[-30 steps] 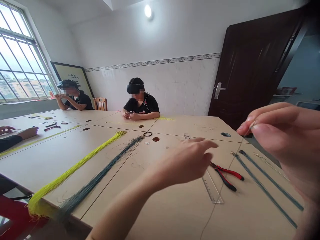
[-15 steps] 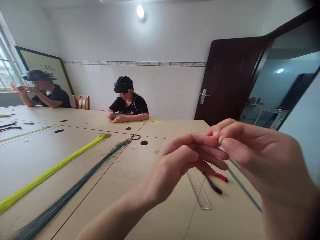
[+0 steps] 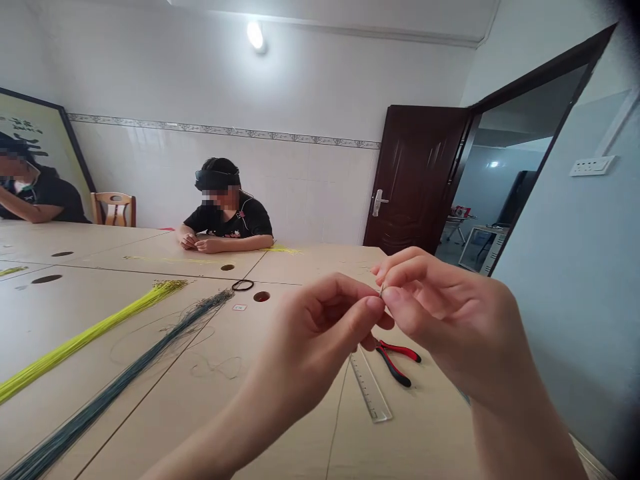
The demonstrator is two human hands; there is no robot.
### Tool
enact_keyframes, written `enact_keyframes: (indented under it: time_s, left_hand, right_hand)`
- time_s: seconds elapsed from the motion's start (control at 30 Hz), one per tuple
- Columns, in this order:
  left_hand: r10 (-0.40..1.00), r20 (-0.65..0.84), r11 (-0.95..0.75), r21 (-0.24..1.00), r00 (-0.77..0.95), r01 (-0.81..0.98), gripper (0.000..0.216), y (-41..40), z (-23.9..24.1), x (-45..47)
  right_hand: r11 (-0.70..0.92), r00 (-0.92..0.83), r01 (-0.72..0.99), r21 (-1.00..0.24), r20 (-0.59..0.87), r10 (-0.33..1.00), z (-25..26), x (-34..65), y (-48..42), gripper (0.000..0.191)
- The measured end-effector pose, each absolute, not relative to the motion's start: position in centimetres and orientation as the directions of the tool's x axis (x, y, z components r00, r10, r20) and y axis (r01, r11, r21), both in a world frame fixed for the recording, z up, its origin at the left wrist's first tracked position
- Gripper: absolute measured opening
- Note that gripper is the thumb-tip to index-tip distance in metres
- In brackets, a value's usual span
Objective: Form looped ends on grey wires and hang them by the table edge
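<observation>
My left hand (image 3: 325, 333) and my right hand (image 3: 440, 307) meet at the fingertips above the table. Both are closed in a pinch, thumb against fingers, on a thin thread (image 3: 382, 292) whose short pale bit shows between them. A fine strand hangs below my left hand down to the bottom of the view. Beneath the hands lie pliers (image 3: 397, 363) with red and black handles, their jaws hidden by my left fingers. A clear ruler (image 3: 371, 390) rests beside them, its far end also covered.
On the table (image 3: 280, 427) at left stretch a yellow thread bundle (image 3: 95, 333) and a dark blue-green thread bundle (image 3: 135, 380). A dark ring (image 3: 243, 285) lies near a table hole (image 3: 261, 297). Across sits a person (image 3: 227, 213); another person (image 3: 35, 190) is farther left.
My view has turned rightward. My left thumb, earlier away from the pinch point, has come up to it, and the left fingers have curled in. The right hand keeps its pinch.
</observation>
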State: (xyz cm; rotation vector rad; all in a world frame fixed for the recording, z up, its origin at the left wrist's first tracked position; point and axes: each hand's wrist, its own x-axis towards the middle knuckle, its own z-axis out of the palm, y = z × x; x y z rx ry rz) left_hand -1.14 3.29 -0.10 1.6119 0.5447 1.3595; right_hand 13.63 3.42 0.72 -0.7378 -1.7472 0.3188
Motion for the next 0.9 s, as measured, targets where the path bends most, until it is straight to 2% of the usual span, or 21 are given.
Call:
enact_keyframes:
  time_s: [0.17, 0.4, 0.63, 0.73, 0.83, 0.9]
  left_hand:
    - [0.754, 0.621, -0.619, 0.781, 0.216, -0.085, 0.014, 3.3, -0.47, -1.33]
    - [0.736, 0.653, -0.665, 0.747, 0.177, 0.008, 0.014, 3.36, -0.68, -1.22]
    - [0.692, 0.711, -0.721, 0.67, 0.129, 0.175, 0.013, 3.18, -0.96, -1.24]
    - [0.681, 0.72, -0.731, 0.654, 0.133, 0.194, 0.014, 3.09, -0.97, -1.19]
    - [0.698, 0.699, -0.716, 0.679, 0.153, 0.165, 0.014, 3.09, -0.77, -1.2]
    - [0.715, 0.677, -0.698, 0.705, 0.173, 0.127, 0.014, 3.17, -0.64, -1.28]
  right_hand:
    - [0.784, -0.185, 0.336, -0.521, 0.78, 0.597, 0.81, 13.79, 3.22, 0.01]
    - [0.779, -0.192, 0.423, -0.463, 0.795, 0.576, 1.07, 14.29, 3.0, 0.013]
    - [0.765, -0.226, 0.419, -0.489, 0.76, 0.61, 0.99, 14.06, 2.92, 0.007]
    - [0.767, -0.245, 0.436, -0.471, 0.758, 0.604, 0.86, 14.14, 2.83, 0.008]
    - [0.787, -0.278, 0.48, -0.387, 0.784, 0.555, 0.85, 14.17, 2.7, 0.006]
    - [0.802, -0.309, 0.536, -0.262, 0.824, 0.475, 0.9, 14.14, 2.63, 0.005]
